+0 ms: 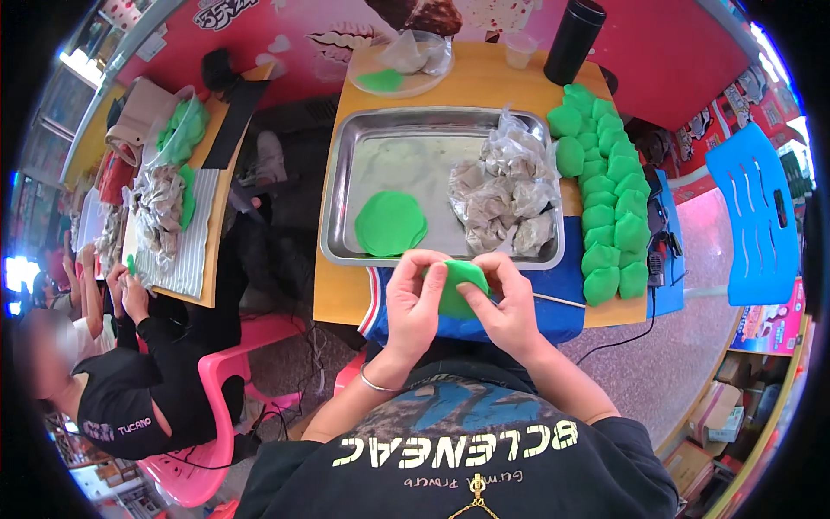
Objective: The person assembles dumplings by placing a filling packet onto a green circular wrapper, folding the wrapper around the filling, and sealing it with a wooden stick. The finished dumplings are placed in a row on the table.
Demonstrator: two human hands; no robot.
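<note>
A soft green sheet (458,298), like dough or modelling clay, is pinched by its upper edges between my two hands. My left hand (417,298) has thumb and fingers closed on its left side. On the other side, my right hand (506,307) grips it, the thumb pressed on its face. Just beyond is a metal tray (332,199), holding a stack of flat green discs (391,223) on its left and several clear bags of greyish-brown filling (497,195) on its right. Plump green pieces (601,199) lie in rows along the table's right edge.
A blue cloth (553,316) and a thin stick (559,300) lie at the near edge. Farther back are a clear round container (363,65), a plastic cup (520,50) and a black bottle (575,41). Left, a co-worker (112,389) sits on a pink chair (216,415).
</note>
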